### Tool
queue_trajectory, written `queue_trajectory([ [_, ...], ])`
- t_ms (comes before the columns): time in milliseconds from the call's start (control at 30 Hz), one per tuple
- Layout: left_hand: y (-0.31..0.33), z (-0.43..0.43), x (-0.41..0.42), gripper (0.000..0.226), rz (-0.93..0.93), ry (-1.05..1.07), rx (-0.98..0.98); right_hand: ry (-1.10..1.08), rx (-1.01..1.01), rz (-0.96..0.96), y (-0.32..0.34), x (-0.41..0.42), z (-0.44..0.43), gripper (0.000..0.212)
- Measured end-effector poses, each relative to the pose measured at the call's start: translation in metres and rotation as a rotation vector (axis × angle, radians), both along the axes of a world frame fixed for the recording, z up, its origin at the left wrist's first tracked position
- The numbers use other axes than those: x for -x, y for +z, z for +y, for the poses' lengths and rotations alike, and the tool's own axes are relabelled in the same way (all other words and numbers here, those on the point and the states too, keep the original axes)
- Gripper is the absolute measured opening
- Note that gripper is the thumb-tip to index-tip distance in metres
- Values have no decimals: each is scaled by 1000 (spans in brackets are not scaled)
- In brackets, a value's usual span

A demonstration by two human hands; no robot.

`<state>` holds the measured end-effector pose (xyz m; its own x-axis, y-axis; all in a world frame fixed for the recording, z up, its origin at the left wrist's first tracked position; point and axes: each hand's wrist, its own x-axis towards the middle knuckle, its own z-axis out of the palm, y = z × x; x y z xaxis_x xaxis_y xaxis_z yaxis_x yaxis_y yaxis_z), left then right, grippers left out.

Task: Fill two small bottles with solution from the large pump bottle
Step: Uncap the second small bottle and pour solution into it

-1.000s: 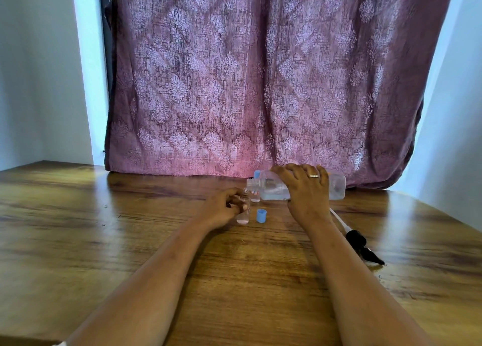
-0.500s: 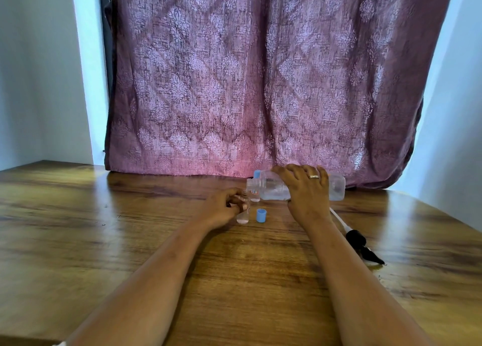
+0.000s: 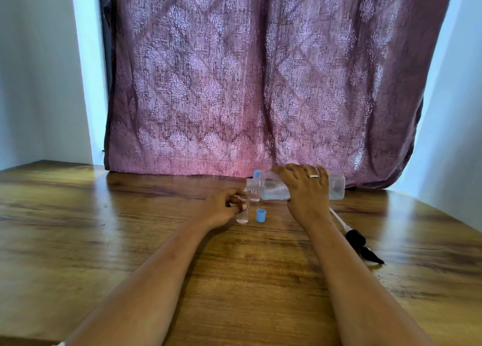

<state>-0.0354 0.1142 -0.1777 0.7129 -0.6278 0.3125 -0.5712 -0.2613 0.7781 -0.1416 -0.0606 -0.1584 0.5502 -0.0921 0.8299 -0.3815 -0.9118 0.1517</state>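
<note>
Beneath a mauve curtain, on the wooden tabletop, the right hand grips the large bottle tipped sideways, neck toward the small bottle pinched in the left hand, so pouring seems underway and the next move calls for righting it before overflow.

A brown, wood-grained desk carries everything. Near its far middle a small clear bottle stands upright with the fingers of the left hand curled round it. A loose blue cap sits just beside it on the right. Close behind them stands a second small bottle with a red-marked label. Toward the right a black pump head lies on its side, its white tube pointing toward the far edge.
</note>
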Motion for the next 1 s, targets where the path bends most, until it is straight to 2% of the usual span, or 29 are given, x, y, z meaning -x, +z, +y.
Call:
queue_trajectory([
  [600,0,1,0,45,-23,6,-12,15,8,-29,0,0,0,76],
  [867,2,1,3,47,-13,-3,-15,14,15,-20,0,0,0,82],
  [1000,1,0,1,49,-23,4,-12,13,4,-13,1,1,0,77],
])
